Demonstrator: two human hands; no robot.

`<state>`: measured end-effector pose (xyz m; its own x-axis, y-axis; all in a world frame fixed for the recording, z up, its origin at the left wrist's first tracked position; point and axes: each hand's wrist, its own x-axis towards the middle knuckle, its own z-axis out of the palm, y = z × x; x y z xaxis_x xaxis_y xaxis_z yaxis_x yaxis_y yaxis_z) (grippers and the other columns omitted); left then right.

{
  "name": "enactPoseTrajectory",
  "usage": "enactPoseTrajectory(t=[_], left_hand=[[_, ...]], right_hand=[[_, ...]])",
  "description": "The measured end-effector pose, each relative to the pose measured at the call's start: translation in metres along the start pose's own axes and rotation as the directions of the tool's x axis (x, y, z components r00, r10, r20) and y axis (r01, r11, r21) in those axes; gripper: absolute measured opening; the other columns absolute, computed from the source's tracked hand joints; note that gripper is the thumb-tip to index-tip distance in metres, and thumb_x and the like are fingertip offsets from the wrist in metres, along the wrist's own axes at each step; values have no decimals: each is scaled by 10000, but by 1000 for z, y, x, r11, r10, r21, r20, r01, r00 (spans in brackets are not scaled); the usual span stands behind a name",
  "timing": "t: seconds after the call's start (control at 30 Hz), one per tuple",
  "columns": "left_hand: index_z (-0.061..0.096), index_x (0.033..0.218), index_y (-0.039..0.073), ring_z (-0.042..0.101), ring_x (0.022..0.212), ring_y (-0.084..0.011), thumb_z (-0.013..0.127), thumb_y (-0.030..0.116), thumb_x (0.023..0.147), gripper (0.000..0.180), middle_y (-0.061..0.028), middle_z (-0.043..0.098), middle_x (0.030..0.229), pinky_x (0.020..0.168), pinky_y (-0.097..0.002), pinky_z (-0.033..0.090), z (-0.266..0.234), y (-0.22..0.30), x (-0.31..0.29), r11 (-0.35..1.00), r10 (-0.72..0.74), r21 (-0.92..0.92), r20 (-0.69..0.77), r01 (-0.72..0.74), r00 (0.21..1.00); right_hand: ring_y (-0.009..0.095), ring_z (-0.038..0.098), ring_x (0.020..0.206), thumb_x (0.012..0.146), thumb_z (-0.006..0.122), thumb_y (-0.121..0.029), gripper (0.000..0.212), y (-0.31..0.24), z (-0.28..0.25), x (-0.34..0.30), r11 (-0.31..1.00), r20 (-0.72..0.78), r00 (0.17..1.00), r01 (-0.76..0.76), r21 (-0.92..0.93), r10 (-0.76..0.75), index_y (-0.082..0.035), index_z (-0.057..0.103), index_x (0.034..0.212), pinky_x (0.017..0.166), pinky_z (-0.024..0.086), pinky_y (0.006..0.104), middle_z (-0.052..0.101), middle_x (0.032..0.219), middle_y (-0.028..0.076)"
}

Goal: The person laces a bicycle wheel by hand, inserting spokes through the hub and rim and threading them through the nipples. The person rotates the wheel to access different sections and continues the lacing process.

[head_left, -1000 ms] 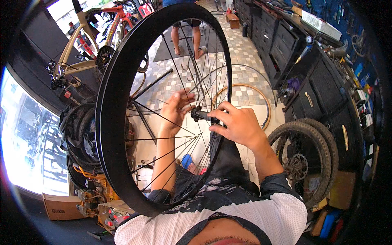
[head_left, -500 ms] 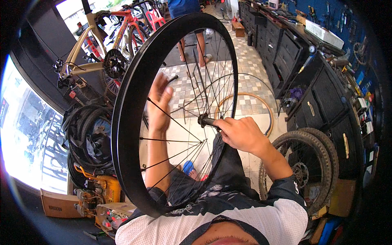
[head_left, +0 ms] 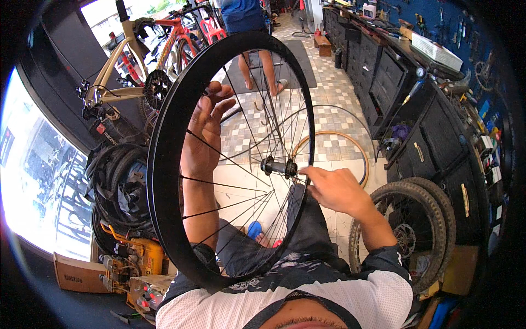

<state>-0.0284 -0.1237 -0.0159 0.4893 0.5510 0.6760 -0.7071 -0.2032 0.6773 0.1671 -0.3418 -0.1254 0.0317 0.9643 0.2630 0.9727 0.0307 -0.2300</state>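
A black deep-rimmed bicycle wheel (head_left: pixel 163 181) stands upright in front of my chest, its lower edge by my lap. Thin dark spokes run from the rim to the black hub (head_left: pixel 280 166); the left side of the rim shows wide gaps between them. Behind these spokes my left hand (head_left: pixel 210 118) is raised inside the rim, fingers bent and apart, their tips near the rim's inner edge. My right hand (head_left: pixel 338 189) is beside the hub's right end, index finger and thumb pinched together. What they pinch, if anything, is too small to make out.
Knobby-tyred wheels (head_left: pixel 405 219) lean at right by black drawer cabinets (head_left: pixel 419 137). A tan-rimmed tyre (head_left: pixel 359 148) lies on the tiled floor ahead. Coiled tyres (head_left: pixel 118 181) and a yellow machine (head_left: pixel 148 255) stand at left, below a bike frame (head_left: pixel 118 93). Another person (head_left: pixel 241 16) stands ahead.
My right hand has come off the hub and moved slightly right. My left hand has come nearer the rim, its fingers now bent. The wheel has turned slightly, showing both hub flanges.
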Motion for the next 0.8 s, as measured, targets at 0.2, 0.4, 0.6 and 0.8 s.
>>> enactPoseTrajectory(t=[0.2,0.4,0.6,0.8], left_hand=[[645,1286,-55,658,1170,-308,576,226,1043,378,-181,708,1206,1026,-499,504,-1,0,2,1000,6,4,-78,-6,997],[673,1245,-37,671,1137,-291,603,199,1032,326,-161,715,1183,1008,-498,515,3,-2,1,1000,17,-1,-112,-17,994],[655,1232,-42,660,1149,-292,594,193,1029,316,-149,694,1187,1030,-505,501,13,-6,7,999,-32,-14,-112,30,993],[632,1257,-45,642,1163,-309,540,197,1044,335,-161,678,1187,1066,-515,473,5,-7,6,998,38,-61,46,-35,998]], right_hand=[[337,709,814,886,699,-209,184,23,-43,-58,998,115,992,-51,37,46,-147,690,1059,681,556,472,712,954,78],[324,697,764,835,752,-104,191,40,-95,-110,974,-17,980,-196,113,199,-143,740,1022,654,544,436,701,891,77],[208,711,744,847,773,-34,207,16,-72,-75,884,-347,917,-11,467,195,-13,739,1051,641,518,307,761,956,135],[178,731,765,888,760,-39,208,-37,-36,-2,808,-491,869,244,536,64,-3,729,1090,640,528,281,765,972,129]])
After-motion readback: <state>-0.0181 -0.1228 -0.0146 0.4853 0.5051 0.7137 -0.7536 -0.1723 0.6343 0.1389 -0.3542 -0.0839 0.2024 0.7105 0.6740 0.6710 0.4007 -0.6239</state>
